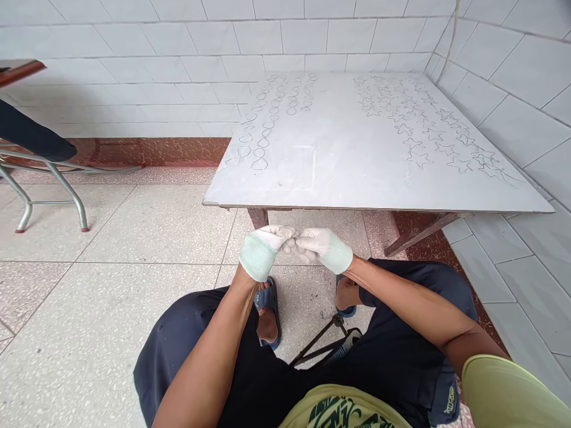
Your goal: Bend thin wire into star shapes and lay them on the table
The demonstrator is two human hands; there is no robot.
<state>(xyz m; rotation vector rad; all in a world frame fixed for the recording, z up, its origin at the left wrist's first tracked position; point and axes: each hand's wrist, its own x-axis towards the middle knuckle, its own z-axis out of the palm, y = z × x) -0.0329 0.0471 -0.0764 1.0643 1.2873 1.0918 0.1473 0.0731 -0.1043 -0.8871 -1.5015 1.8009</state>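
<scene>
Both gloved hands met just below the near edge of the worktop, knuckle to knuckle over the floor. The left hand was curled tight, and the right hand was pinched in against it; each grip looked closed on something very small between the fingertips, probably a bit of thin wire, though it was too small to tell for sure. Up on the worktop, rows of wire loops lay toward the far left corner and wire stars spread toward the right side. By the look of it, the step in hand was bending a fresh piece into shape. The next move would call for steady, small twists from both sets of fingertips, held close together
</scene>
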